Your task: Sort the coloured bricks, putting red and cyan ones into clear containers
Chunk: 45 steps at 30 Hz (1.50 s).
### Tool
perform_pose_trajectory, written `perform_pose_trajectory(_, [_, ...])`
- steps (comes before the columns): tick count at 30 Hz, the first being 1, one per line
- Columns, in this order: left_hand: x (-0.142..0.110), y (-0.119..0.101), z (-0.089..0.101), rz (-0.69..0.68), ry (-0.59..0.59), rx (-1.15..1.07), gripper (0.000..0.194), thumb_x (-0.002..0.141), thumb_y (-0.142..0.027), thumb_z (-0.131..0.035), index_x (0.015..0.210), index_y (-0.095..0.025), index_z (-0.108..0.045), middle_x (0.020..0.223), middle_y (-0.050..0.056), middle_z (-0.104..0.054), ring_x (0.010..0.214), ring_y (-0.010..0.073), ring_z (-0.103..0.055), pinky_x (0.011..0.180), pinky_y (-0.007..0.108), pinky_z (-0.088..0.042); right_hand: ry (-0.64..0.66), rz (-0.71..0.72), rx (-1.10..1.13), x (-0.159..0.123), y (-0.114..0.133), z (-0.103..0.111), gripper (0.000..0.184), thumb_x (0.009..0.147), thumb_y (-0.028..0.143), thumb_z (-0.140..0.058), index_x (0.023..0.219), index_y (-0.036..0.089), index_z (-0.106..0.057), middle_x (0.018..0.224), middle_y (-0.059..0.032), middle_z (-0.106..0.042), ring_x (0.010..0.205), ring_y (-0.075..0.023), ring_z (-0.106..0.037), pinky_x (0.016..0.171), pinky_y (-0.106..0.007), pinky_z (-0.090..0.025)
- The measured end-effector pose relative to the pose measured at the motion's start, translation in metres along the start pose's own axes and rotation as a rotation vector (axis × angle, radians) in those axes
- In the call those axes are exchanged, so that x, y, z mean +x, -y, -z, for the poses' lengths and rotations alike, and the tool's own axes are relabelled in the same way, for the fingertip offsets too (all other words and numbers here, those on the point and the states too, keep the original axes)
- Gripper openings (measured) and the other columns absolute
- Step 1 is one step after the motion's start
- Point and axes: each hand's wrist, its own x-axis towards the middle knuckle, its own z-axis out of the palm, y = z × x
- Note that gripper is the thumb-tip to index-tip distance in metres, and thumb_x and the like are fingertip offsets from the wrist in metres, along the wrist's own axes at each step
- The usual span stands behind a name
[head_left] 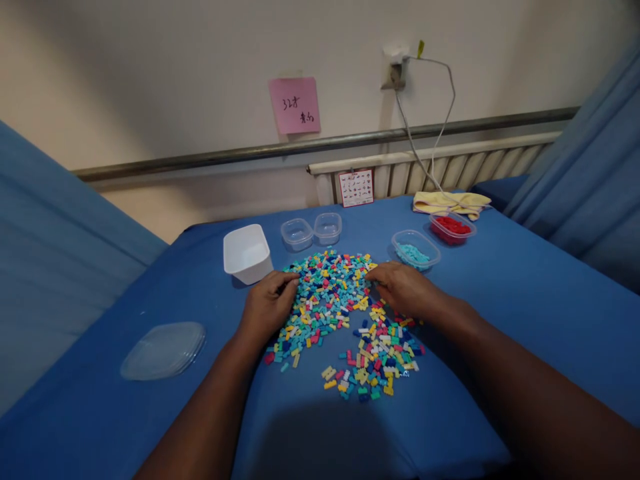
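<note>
A wide pile of small toy building bricks [325, 287] in turquoise, yellow, pink, navy, green and white lies on the blue cloth. My left hand [270, 301] rests at the pile's left edge, its fingers curled and the thumb close to the index finger. On the opposite side, my right hand [401, 287] reaches into the pile's edge with bent fingers drawn together. Whatever lies between the fingertips of either hand is too small or hidden to name. Nearer to me, a looser cluster of bricks [383, 353] spreads below my right hand.
A white tub [249, 275] and two clear containers [297, 243] stand behind the pile. At right are containers of turquoise bricks [414, 255] and red bricks [451, 228], with a yellow cloth [440, 202] behind. Stacked clear lids [163, 350] lie left. A small printed card [357, 188] stands at the back.
</note>
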Motion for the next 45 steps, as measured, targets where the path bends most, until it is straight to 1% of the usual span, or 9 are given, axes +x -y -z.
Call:
perform_pose_trajectory(5, [0.001,0.002,-0.005,0.056,-0.017,-0.04,0.029,0.101,-0.043,-0.061,0.107,-0.024,-0.082,0.106,0.005,-0.081,0.099,0.0235,-0.076,0.093,0.037,-0.06,0.028,-0.059,-0.062,-0.009,0.005,0.009,0.025,0.098,0.012,-0.059,0.115,0.02,-0.077,0.107,-0.0088,-0.08,0.101,-0.0248,-0.071,0.082,-0.031,-0.045])
perform_pose_trajectory(16, [0.001,0.001,-0.009,0.018,-0.019,-0.065,0.028,0.1,-0.042,-0.06,0.103,-0.025,-0.082,0.101,0.004,-0.081,0.095,0.0218,-0.076,0.09,0.035,-0.06,0.063,-0.061,-0.086,0.011,0.013,-0.003,0.016,0.1,0.018,-0.061,0.097,0.019,-0.077,0.102,-0.0104,-0.078,0.103,-0.025,-0.07,0.09,-0.032,-0.046])
perform_pose_trajectory(22, [0.0,0.001,-0.011,0.032,-0.011,-0.07,0.026,0.1,-0.041,-0.061,0.105,-0.025,-0.082,0.104,0.004,-0.08,0.098,0.0224,-0.076,0.091,0.036,-0.059,0.041,-0.013,0.001,0.007,0.008,-0.003,0.017,0.098,0.015,-0.063,0.106,0.019,-0.078,0.108,-0.0084,-0.079,0.107,-0.0254,-0.069,0.095,-0.033,-0.047])
perform_pose_trajectory(29, [0.0,0.002,-0.01,0.02,-0.011,-0.07,0.027,0.1,-0.041,-0.061,0.105,-0.025,-0.082,0.102,0.004,-0.08,0.097,0.022,-0.076,0.09,0.035,-0.059,0.033,0.003,0.034,0.007,0.012,-0.007,0.033,0.093,0.01,-0.064,0.124,0.018,-0.072,0.119,-0.0105,-0.079,0.113,-0.0271,-0.07,0.097,-0.036,-0.05])
perform_pose_trajectory(33, [0.0,0.001,-0.01,0.033,-0.015,-0.086,0.028,0.099,-0.041,-0.06,0.104,-0.024,-0.082,0.103,0.004,-0.081,0.097,0.0223,-0.076,0.091,0.035,-0.06,-0.108,0.031,0.018,-0.001,0.003,0.0,0.037,0.095,0.013,-0.062,0.13,0.018,-0.07,0.122,-0.0128,-0.077,0.112,-0.0271,-0.071,0.097,-0.038,-0.053])
perform_pose_trajectory(37, [0.0,0.0,-0.011,0.039,-0.025,-0.088,0.028,0.098,-0.04,-0.061,0.103,-0.024,-0.083,0.103,0.004,-0.08,0.096,0.0225,-0.075,0.091,0.035,-0.059,-0.461,-0.03,-0.031,-0.012,-0.027,0.02,0.027,0.097,0.02,-0.06,0.12,0.018,-0.074,0.113,-0.0137,-0.077,0.104,-0.0291,-0.072,0.093,-0.042,-0.055])
perform_pose_trajectory(39, [0.0,0.0,-0.011,0.037,-0.02,-0.097,0.027,0.098,-0.04,-0.061,0.103,-0.024,-0.083,0.103,0.004,-0.08,0.096,0.0223,-0.075,0.09,0.035,-0.058,-0.581,-0.099,-0.093,-0.017,-0.045,0.028,0.024,0.097,0.022,-0.06,0.114,0.019,-0.076,0.109,-0.0138,-0.078,0.1,-0.0303,-0.072,0.092,-0.044,-0.056])
perform_pose_trajectory(42, [0.001,-0.001,-0.01,0.035,-0.011,-0.095,0.027,0.099,-0.04,-0.061,0.103,-0.024,-0.083,0.102,0.004,-0.08,0.096,0.022,-0.075,0.09,0.035,-0.057,-0.609,-0.174,-0.173,-0.021,-0.065,0.032,0.024,0.099,0.026,-0.059,0.112,0.019,-0.078,0.107,-0.015,-0.079,0.099,-0.0329,-0.072,0.091,-0.048,-0.056])
perform_pose_trajectory(45, [0.001,-0.001,-0.009,0.033,-0.012,-0.091,0.027,0.1,-0.04,-0.061,0.104,-0.024,-0.083,0.102,0.004,-0.08,0.096,0.0222,-0.075,0.089,0.035,-0.057,-0.608,-0.163,-0.197,-0.021,-0.069,0.031,0.024,0.102,0.028,-0.058,0.111,0.019,-0.079,0.109,-0.0156,-0.08,0.104,-0.0345,-0.072,0.096,-0.05,-0.055])
